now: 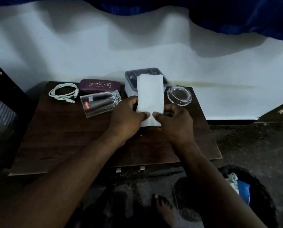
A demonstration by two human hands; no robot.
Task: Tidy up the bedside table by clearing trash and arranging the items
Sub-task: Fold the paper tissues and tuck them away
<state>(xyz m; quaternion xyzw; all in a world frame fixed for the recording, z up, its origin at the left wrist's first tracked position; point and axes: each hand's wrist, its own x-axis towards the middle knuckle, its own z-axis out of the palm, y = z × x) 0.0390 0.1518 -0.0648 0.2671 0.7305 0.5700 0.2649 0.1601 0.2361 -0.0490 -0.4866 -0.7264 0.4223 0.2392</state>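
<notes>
Both hands got hold of the folded tissue (150,96): left hand (128,119) and right hand (174,123) pinch its near end, over the bedside table (63,137), right in front of the tissue box (130,79).

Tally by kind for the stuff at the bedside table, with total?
White cable: 1
Spectacle case: 1
Glass tumbler: 1
Napkin stack: 1
Grey-topped box: 1
Glass ashtray: 1
Total: 6
</notes>
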